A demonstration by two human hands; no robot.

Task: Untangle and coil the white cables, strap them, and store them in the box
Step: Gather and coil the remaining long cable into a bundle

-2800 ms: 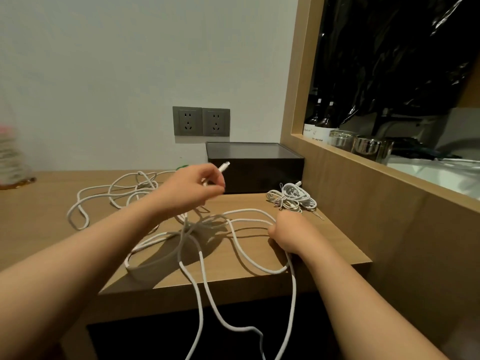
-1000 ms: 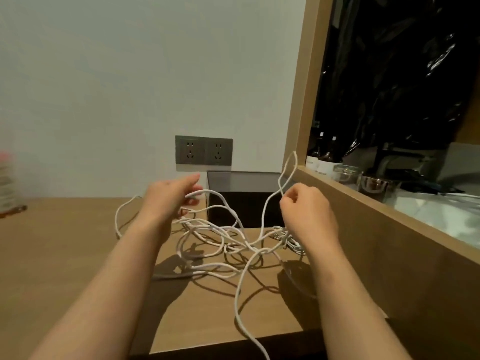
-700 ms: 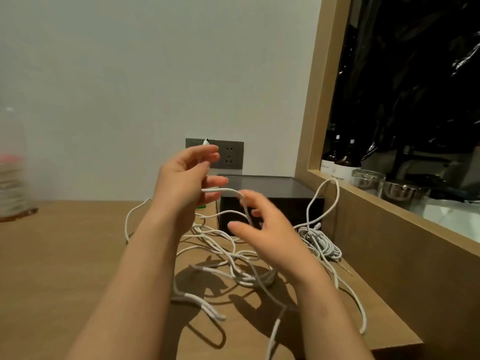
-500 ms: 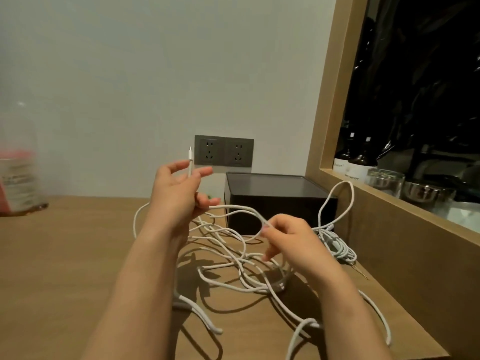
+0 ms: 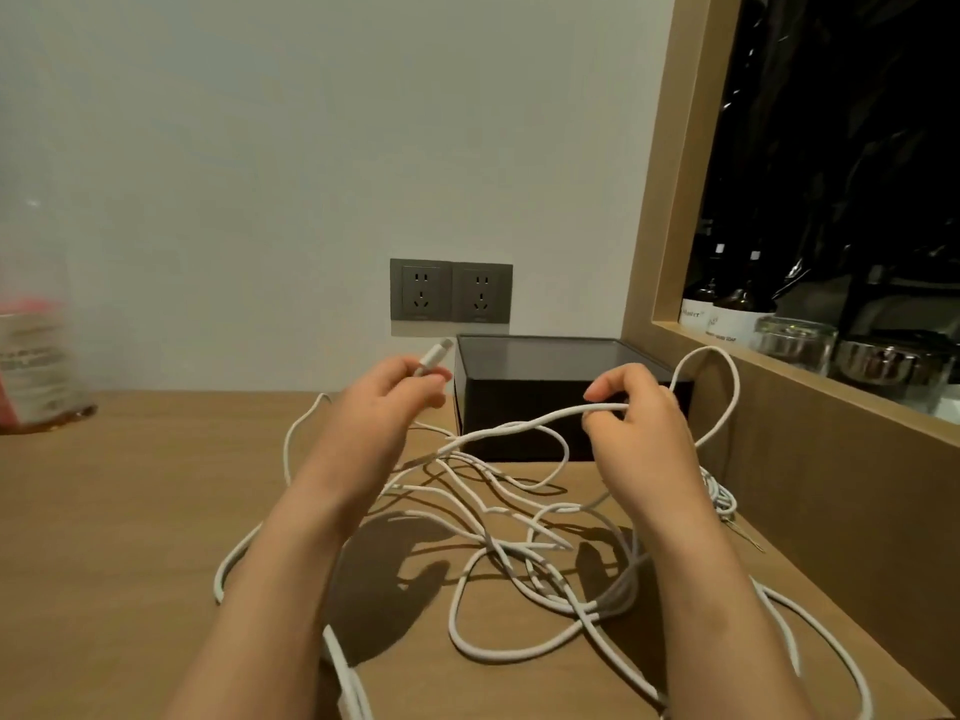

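A tangle of white cables (image 5: 511, 537) lies spread over the wooden desk (image 5: 130, 511). My left hand (image 5: 387, 402) pinches one cable's plug end (image 5: 434, 358), which points up and to the right. My right hand (image 5: 636, 423) grips a strand of the same tangle, held above the desk, with a loop (image 5: 719, 387) arching off to its right. Behind both hands stands the dark box (image 5: 545, 376) with its lid on. A smaller bundled white cable (image 5: 719, 493) lies by the right wall, partly hidden behind my right wrist.
Two grey wall sockets (image 5: 451, 291) sit above the box. A wooden partition (image 5: 831, 459) borders the desk on the right, with bottles (image 5: 722, 309) and glass jars (image 5: 795, 343) on its ledge. A blurred clear container (image 5: 36, 356) stands far left. Cable loops hang over the desk's front edge.
My hands have drawn apart, stretching a strand between them. The left hand has dropped lower with the plug now tilted right; the right hand has risen and closed round the strand.
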